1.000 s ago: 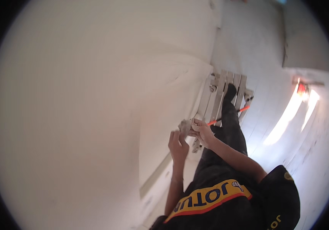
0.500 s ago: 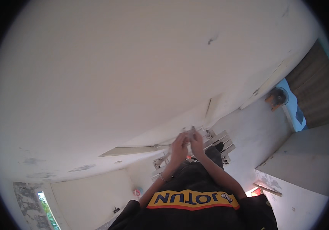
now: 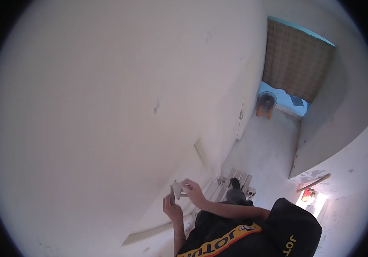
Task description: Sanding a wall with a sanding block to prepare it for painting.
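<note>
In front of the wall, my two hands meet at a small pale grey piece [image 3: 177, 189], thin and uneven in outline like a folded sheet; its exact kind is too small to tell. My right hand [image 3: 194, 193] pinches it from the right, fingers closed on its edge. From below, my left hand [image 3: 173, 210] is raised with its fingers closed at the lower left side of the same piece. A bracelet circles my left wrist. The piece appears apart from the wall.
A large off-white wall [image 3: 94, 120] fills the left and middle. I am on a slatted wooden platform [image 3: 244, 177]. Farther off are a standing fan [image 3: 266, 100] and a brown curtain [image 3: 297, 60] in a doorway. A wooden strip [image 3: 315, 183] crosses a bright opening at right.
My view has swung to the right, so the doorway and fan sit more centrally. Both hands now appear lower and farther left, still together at the pale piece, which shows more clearly.
</note>
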`<act>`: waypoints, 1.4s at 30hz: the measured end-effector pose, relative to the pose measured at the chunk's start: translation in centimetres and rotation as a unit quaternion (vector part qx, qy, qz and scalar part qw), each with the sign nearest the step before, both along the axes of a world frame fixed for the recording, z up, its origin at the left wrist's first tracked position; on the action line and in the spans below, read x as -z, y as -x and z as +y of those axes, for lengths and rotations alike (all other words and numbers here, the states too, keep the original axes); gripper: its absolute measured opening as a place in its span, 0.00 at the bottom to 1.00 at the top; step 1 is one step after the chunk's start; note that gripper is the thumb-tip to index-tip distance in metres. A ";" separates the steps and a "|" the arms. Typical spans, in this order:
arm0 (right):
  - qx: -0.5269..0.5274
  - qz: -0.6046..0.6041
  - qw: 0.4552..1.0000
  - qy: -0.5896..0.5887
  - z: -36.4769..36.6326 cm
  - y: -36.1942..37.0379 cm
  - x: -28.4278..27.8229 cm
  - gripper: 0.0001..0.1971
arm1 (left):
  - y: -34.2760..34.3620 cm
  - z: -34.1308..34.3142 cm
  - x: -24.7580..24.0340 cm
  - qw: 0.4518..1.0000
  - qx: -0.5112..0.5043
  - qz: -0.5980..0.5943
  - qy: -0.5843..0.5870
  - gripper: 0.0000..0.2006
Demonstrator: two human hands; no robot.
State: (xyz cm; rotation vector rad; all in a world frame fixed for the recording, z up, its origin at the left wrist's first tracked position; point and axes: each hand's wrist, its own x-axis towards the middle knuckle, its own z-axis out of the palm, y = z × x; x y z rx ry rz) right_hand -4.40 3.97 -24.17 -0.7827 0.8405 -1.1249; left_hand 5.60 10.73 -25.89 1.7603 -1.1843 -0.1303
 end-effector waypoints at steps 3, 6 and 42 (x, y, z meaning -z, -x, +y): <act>0.075 0.134 0.954 0.256 -2.5 1.8 -2.4 0.03 | 1.3 -1.8 -1.5 0.980 0.005 0.176 -0.095 0.07; -0.040 0.093 0.992 0.077 -4.4 2.5 -1.2 0.03 | 5.0 -4.8 -7.9 1.000 0.002 0.014 0.000 0.08; 0.360 0.146 0.914 0.119 -28.2 19.8 -10.6 0.02 | 11.7 -14.9 -3.2 0.978 0.043 -0.018 -0.203 0.11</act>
